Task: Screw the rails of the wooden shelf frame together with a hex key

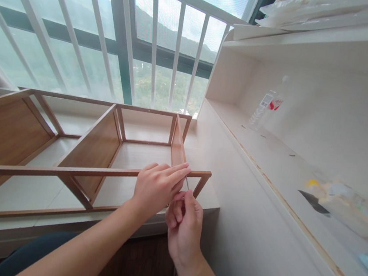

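Right hand (pinching), wooden frame, windowsill

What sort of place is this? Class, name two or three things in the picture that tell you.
Probably a room in a high-rise home: a barred window over green hills, a white built-in shelf unit, and a wooden rack lying on the sill under both hands.

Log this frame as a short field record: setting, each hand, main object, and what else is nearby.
setting: window ledge beside a white shelf unit
main object: wooden rack frame lying on its side on the ledge
left hand: laid flat on the frame's front rail, near its right end
right hand: just below that rail, fingers pinched together; what they hold is too small to tell
nearby: plastic water bottle and plastic bags on the shelf
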Tool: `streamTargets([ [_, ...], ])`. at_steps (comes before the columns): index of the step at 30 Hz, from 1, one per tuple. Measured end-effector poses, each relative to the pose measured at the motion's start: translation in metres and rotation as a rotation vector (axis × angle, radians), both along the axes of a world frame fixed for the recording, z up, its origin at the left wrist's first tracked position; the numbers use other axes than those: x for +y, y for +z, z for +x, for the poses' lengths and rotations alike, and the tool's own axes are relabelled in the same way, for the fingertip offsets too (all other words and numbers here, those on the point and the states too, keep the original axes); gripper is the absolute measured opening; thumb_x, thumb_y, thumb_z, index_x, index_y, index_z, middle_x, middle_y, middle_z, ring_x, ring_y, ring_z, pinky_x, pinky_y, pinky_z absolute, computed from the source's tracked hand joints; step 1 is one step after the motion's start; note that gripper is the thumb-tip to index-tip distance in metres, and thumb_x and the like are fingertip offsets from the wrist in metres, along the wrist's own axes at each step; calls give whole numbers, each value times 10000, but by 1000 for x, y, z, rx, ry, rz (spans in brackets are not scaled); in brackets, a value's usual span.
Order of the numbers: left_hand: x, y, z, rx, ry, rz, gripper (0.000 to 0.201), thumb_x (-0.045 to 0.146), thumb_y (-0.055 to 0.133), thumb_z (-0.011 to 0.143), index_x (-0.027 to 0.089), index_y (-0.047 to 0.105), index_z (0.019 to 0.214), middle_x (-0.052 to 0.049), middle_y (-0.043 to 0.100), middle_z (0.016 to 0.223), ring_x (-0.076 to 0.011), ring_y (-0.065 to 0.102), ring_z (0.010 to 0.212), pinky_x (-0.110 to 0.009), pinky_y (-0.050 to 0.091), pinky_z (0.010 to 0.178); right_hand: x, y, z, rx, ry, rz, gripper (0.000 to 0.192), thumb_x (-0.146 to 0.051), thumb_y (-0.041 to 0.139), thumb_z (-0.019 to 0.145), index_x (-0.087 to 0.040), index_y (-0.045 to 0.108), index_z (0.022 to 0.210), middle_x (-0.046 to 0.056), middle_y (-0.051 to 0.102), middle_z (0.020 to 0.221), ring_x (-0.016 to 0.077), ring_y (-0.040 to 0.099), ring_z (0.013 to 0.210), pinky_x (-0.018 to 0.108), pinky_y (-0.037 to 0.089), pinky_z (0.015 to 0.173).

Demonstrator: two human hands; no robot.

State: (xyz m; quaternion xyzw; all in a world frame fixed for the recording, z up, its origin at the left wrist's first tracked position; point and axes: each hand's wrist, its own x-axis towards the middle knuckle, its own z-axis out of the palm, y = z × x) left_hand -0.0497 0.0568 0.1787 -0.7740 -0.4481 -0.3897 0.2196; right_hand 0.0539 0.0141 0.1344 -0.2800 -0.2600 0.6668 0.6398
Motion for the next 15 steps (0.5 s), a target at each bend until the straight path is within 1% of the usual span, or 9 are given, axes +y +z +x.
streamTargets([
  [3,0,0,0,0,-5,-11,202,224,638,922,292,758,1070,70,772,1164,-126,717,742,-330,472,660,-3,7,1,96,84,-49,373,-576,696,853,-211,639,800,-111,296,473,62,207,389,186,190,366],
  [6,0,-1,0,0,6,-1,196,222,636,931,303,757,1061,74,775,1153,-128,725,763,-331,472,681,-3,8,4,204,147,-82,319,-527,738,834,-218,657,847,-116,303,483,60,171,392,180,178,358],
  [9,0,-1,0,1,11,5,193,218,640,931,305,757,1057,78,774,1153,-129,732,783,-335,471,693,-3,6,5,267,191,-73,316,-526,748,840,-223,660,855,-108,369,497,50,197,384,172,181,359],
  [12,0,0,0,1,5,5,196,214,638,929,303,754,1060,88,769,1163,-131,733,789,-339,469,687,-3,3,4,230,186,-23,364,-569,741,839,-220,645,809,-90,440,507,43,274,372,169,202,364],
  [15,-1,0,-1,15,-3,-3,221,197,641,914,294,748,1081,79,763,1178,-137,732,786,-344,472,680,-5,-1,2,100,146,19,429,-623,703,849,-207,624,777,-78,460,499,49,322,362,180,217,364],
])
